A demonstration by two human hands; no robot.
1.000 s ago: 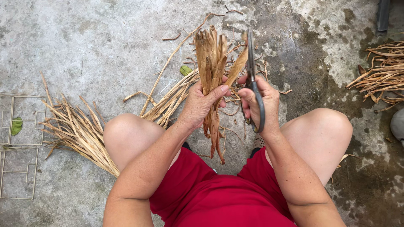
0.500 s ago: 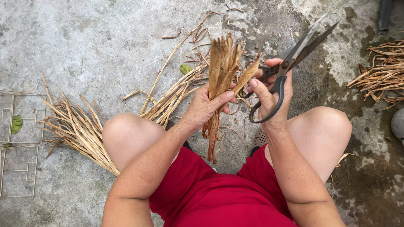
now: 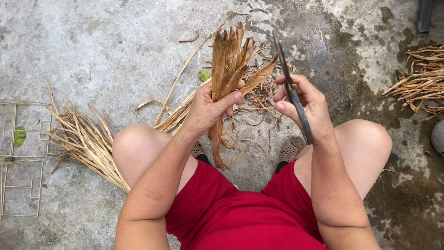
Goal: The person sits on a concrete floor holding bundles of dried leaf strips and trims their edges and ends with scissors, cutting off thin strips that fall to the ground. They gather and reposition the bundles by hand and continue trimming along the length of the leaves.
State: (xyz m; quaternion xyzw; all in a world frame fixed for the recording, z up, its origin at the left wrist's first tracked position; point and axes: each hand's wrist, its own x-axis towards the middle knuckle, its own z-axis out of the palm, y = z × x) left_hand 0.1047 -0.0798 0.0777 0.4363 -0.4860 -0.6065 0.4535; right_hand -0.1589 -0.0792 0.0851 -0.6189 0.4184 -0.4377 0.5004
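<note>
My left hand [image 3: 209, 107] grips a bundle of dry tan plant strips [image 3: 229, 65], held upright over the concrete ground, with its lower ends hanging down between my knees. My right hand [image 3: 309, 107] holds dark metal scissors [image 3: 292, 92], their blades pointing up and away, the tips close to the right edge of the bundle's top. The two hands are almost touching. I am crouched in red shorts, knees apart.
A long sheaf of the same dry strips [image 3: 88, 143] lies on the ground at my left knee. Another pile [image 3: 423, 83] lies at the right edge. Cut scraps [image 3: 259, 106] litter the concrete ahead. A thin wire frame [image 3: 21, 157] lies at the far left.
My right hand swung the scissors out to the right, blades apart, then brought them back upright against the bundle's top. My left hand has kept its grip, raising the bundle slightly.
</note>
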